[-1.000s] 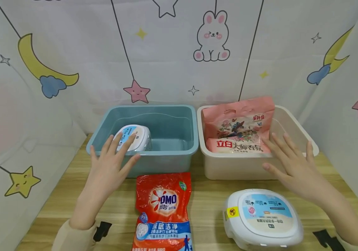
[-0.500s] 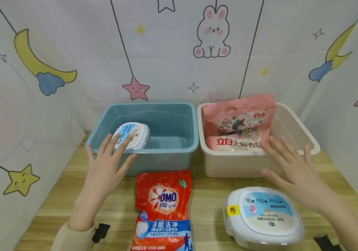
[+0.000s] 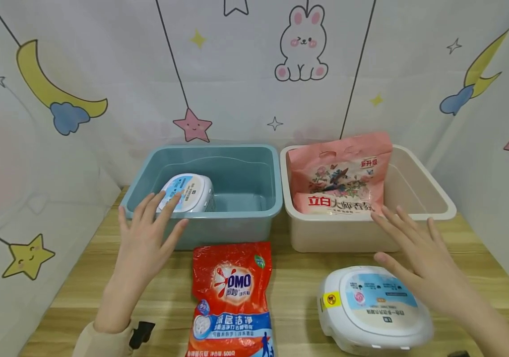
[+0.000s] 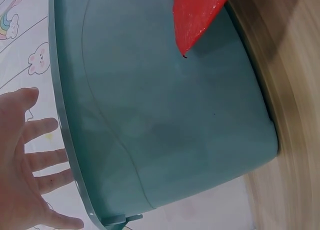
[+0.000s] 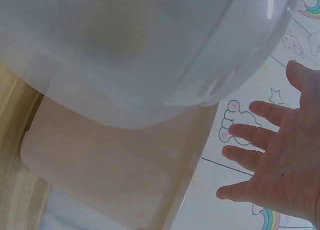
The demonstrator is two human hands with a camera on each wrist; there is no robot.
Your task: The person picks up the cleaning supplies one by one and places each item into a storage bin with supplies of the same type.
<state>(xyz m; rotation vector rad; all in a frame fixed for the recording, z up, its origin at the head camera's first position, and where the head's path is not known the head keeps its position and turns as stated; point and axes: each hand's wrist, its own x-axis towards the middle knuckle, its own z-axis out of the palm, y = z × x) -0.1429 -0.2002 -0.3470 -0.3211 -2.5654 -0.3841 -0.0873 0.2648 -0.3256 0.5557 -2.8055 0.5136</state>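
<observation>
My left hand (image 3: 143,243), fingers spread, hovers at the front rim of the blue-green bin (image 3: 232,230) and holds nothing. Inside that bin, at the left, sits a white lidded tub (image 3: 194,193) with a blue label. My right hand (image 3: 428,263) is spread above a second white lidded tub (image 3: 370,322) on the table, near the front of the cream bin (image 3: 339,235). A pink laundry detergent bag (image 3: 341,168) leans in the cream bin. Between my hands lies a red OMO washing powder bag (image 3: 232,287). In the right wrist view the near tub (image 5: 125,55) looms large.
The two bins stand side by side at the back of the wood-grain table (image 3: 299,287). Behind them and along both sides hangs a white curtain (image 3: 245,74) printed with stars, moons and a rabbit.
Both hands have drawn slightly back toward the person, the right one coming lower over the near tub. The head view has tilted a little. Tubs, bags and bins stay in place.
</observation>
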